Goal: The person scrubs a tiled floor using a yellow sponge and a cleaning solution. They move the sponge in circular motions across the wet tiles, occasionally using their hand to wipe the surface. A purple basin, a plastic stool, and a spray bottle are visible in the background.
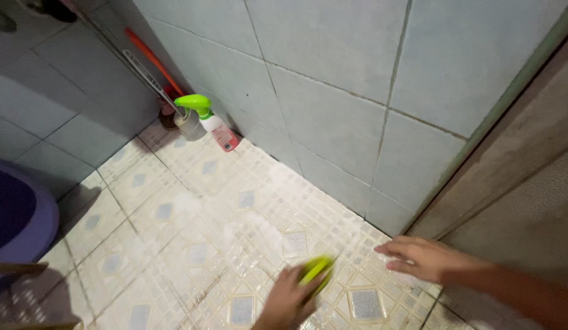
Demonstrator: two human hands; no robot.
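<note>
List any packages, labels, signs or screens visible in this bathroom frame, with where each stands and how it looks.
White plastic spray bottle with a lime-green trigger head: upright on the patterned floor tiles against the pale blue wall, by the corner.
Pink-red label: on the bottle's lower body, rectangular; print too small to make out.
No signs or screens in view.
</note>
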